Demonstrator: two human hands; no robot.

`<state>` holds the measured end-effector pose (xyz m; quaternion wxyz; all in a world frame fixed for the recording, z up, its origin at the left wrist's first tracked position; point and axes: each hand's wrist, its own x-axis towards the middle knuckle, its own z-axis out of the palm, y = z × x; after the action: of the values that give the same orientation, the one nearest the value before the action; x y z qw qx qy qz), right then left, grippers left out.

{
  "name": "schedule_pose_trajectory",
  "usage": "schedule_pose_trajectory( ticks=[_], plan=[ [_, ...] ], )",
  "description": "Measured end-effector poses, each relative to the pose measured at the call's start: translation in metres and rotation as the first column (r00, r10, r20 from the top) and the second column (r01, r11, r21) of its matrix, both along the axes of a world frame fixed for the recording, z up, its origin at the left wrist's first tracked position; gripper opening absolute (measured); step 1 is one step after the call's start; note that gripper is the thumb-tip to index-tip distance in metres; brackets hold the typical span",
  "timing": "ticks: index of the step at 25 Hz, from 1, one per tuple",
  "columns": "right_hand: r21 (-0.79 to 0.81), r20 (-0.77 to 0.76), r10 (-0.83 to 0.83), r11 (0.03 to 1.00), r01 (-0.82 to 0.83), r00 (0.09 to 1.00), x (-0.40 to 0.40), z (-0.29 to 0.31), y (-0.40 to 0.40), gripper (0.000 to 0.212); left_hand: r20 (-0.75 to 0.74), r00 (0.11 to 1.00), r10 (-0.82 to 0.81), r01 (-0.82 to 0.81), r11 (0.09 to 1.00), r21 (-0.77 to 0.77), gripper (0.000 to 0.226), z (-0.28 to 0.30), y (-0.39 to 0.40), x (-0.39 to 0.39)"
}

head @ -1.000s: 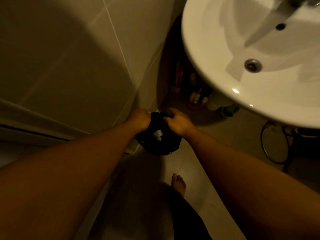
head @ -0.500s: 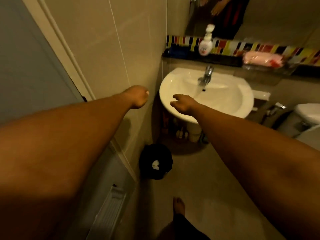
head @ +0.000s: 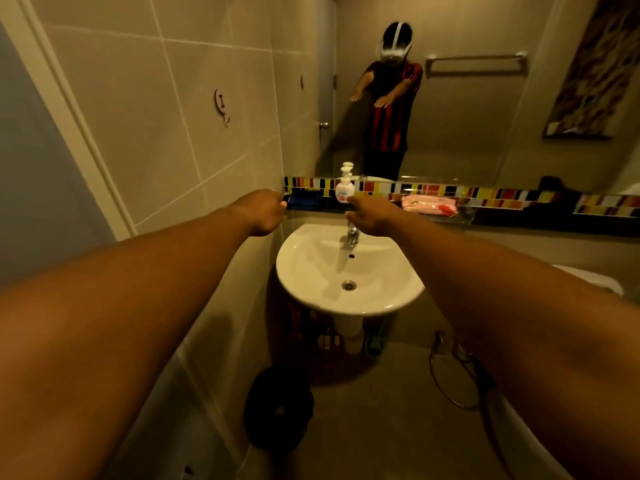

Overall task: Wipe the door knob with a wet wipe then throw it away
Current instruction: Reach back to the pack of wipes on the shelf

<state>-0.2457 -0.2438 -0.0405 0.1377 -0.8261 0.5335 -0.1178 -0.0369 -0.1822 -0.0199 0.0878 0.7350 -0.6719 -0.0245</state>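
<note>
A black trash bin stands on the floor against the left wall, below my arms. A faint pale scrap, the wet wipe, lies inside it. Both arms are stretched out high above the bin, over the sink. My left hand hangs loosely with curled fingers and holds nothing. My right hand is open, fingers drooping, just above the faucet. A door knob shows only as a reflection in the mirror. The grey door runs along the far left.
A white sink is straight ahead, with a soap bottle and a pink pack on the tiled ledge. A hose loops on the floor at the right. A hook hangs on the left wall. Bottles stand under the sink.
Both hands left the rim of the black bin and rose to chest height over the sink. The view lifted from the floor to the mirror. The wipe stays in the bin.
</note>
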Motion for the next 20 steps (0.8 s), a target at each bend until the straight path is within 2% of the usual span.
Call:
schedule_pose_trajectory(
  ticks=[8, 16, 20],
  plan=[
    [0.014, -0.018, -0.124, 0.992, 0.124, 0.992, -0.098, -0.002, -0.080, 0.049, 0.002, 0.988, -0.152, 0.152, 0.988, -0.026, 0.037, 0.008, -0.110, -0.087],
    [0.041, -0.019, -0.254, 0.966, 0.254, 0.967, -0.220, -0.041, -0.269, 0.054, -0.047, 0.964, -0.262, 0.263, 0.965, 0.018, 0.039, -0.031, -0.331, -0.198],
    [0.104, 0.029, -0.335, 0.938, 0.330, 0.942, -0.276, -0.080, -0.372, 0.049, -0.058, 0.945, -0.321, 0.324, 0.945, 0.046, 0.036, -0.068, -0.437, -0.269]
  ],
)
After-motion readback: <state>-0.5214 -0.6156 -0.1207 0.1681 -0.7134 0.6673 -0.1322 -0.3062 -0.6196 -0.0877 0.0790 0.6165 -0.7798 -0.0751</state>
